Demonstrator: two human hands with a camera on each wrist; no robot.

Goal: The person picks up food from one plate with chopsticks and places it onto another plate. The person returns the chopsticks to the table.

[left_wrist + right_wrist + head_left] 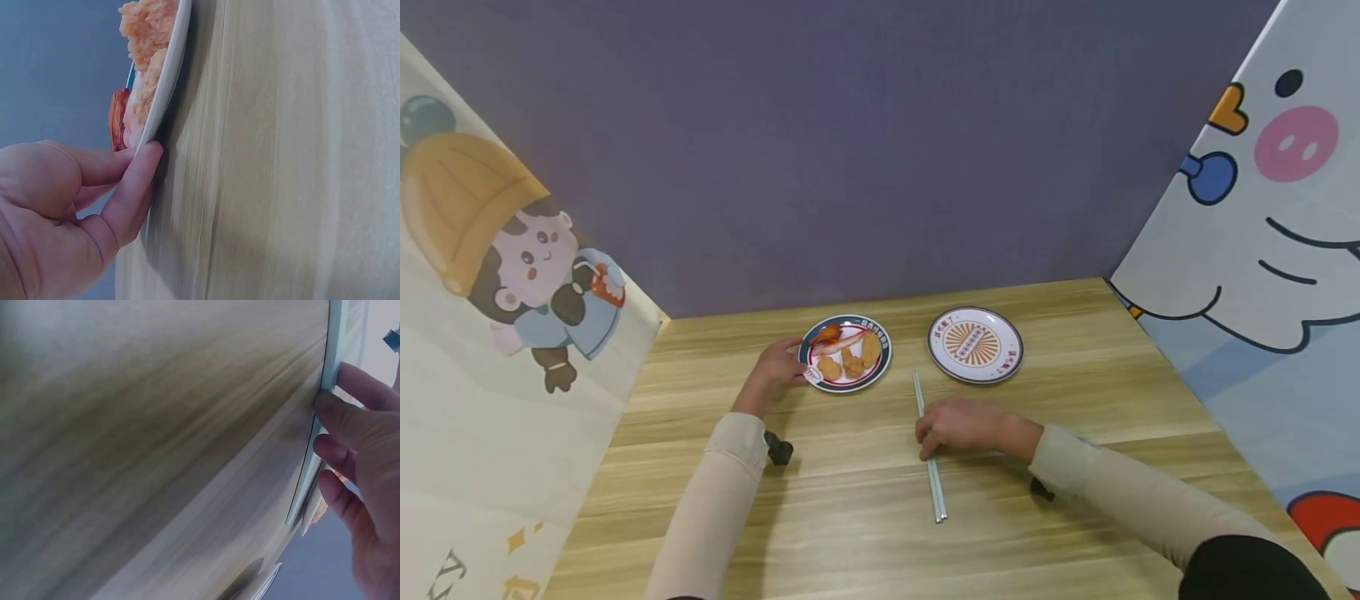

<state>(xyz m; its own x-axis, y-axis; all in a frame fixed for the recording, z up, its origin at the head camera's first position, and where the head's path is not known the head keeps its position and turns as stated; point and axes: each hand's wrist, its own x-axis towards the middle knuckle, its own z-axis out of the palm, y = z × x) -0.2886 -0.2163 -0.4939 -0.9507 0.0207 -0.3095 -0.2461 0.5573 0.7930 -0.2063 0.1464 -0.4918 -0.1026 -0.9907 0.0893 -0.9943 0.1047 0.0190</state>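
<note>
My left hand (780, 363) pinches the left rim of a dark-edged plate (884, 342) between thumb and fingers. On that plate lie golden fried pieces (852, 362), a reddish-brown piece (827, 334) and a pink shrimp-like strip. In the left wrist view, the plate (170, 81) is seen edge-on and looks slightly raised at the held side. My right hand (964, 425) has its thumb and fingertips around the middle of a pair of pale green chopsticks (936, 483). The right wrist view shows the thumb against the chopsticks (334, 344), which lie along the table.
A white plate (1010, 358) with an orange sunburst print stands at the back right, beyond the chopsticks. The wooden table (850, 517) meets a grey-purple back wall (880, 167). Cartoon-printed panels flank it on the left (490, 433) and right (1300, 375).
</note>
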